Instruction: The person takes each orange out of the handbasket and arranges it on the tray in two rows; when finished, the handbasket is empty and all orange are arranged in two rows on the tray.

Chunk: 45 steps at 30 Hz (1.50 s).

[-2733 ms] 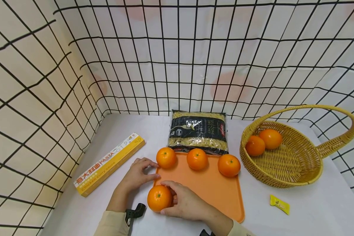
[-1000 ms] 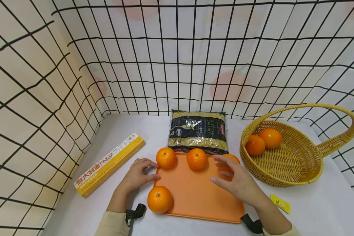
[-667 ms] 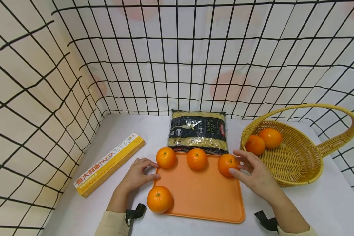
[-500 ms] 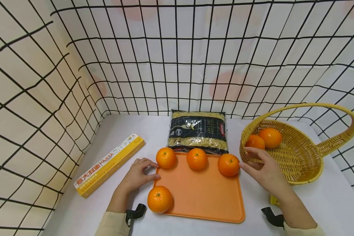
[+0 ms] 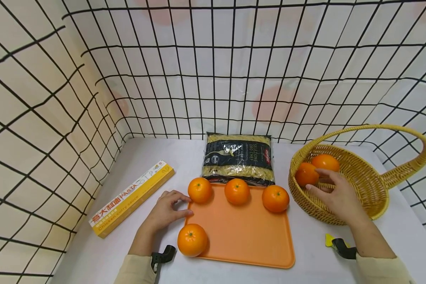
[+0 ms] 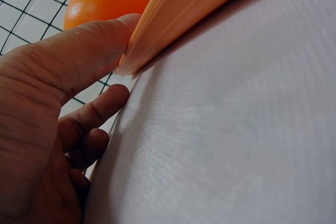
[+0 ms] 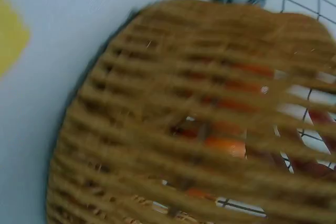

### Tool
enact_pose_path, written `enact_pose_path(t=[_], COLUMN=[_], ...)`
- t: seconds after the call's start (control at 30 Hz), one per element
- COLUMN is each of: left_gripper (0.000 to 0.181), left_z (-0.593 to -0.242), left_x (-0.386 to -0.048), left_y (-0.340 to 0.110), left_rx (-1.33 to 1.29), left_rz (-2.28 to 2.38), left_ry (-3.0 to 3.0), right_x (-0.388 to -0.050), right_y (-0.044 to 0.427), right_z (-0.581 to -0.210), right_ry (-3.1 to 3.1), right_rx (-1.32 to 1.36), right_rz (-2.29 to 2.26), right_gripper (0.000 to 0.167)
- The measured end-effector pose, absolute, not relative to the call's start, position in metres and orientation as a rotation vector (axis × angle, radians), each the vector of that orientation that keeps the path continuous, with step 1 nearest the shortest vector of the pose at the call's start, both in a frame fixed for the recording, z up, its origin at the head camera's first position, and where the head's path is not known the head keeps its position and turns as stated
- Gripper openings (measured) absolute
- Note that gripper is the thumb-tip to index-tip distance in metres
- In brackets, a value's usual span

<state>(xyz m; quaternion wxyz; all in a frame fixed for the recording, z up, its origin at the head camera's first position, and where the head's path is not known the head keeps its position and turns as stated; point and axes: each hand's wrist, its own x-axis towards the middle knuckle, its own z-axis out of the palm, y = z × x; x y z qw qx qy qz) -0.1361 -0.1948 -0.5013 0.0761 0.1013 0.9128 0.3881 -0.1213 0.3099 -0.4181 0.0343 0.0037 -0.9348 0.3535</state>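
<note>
My left hand (image 5: 168, 210) stays at the left edge of the orange tray (image 5: 245, 236), fingers relaxed; the left wrist view shows its thumb (image 6: 100, 43) touching the tray rim (image 6: 152, 30). Inside the wicker basket (image 5: 370, 193), my right hand (image 5: 339, 195) has its thumb and fingertips at the right side of an orange (image 5: 305, 174), fingers spread. Another orange (image 5: 326, 162) lies behind it. Three oranges stand along the tray's back edge: left (image 5: 200, 190), middle (image 5: 237, 191) and right (image 5: 275, 198). A fourth (image 5: 192, 240) sits at its front left corner. The right wrist view is blurred, with basket weave (image 7: 147, 108) hiding the fingers.
A black-and-yellow pasta bag (image 5: 238, 157) lies behind the tray. To the left is a long yellow pasta box (image 5: 133, 197). A small yellow packet (image 5: 329, 240) is partly hidden by the right wrist strap. Black wire grid (image 5: 214, 79) surrounds the table.
My right hand has left the front-left orange, passed over the tray to the right and entered the basket. The right-hand tray orange stays put. My left hand has not visibly moved.
</note>
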Motion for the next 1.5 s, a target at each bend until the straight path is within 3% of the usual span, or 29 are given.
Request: enact_pose_path(t=[0.6, 1.17, 1.5], left_gripper=[0.031, 0.032, 0.032], left_z=[-0.5, -0.5, -0.499], left_x=[-0.136, -0.137, -0.136], left_y=[-0.194, -0.195, -0.195], left_rx=[0.291, 0.275, 0.28], left_rz=[1.154, 1.14, 1.147], left_ry=[2.734, 2.726, 2.722], right_x=[-0.156, -0.172, -0.179], right_y=[0.326, 0.327, 0.327], right_z=[-0.426, -0.431, -0.434], right_ry=[-3.094, -3.144, -3.193], right_rx=[-0.002, -0.015, -0.075], right_rz=[0.812, 0.889, 0.898], right_gripper=[0.097, 0.098, 0.089])
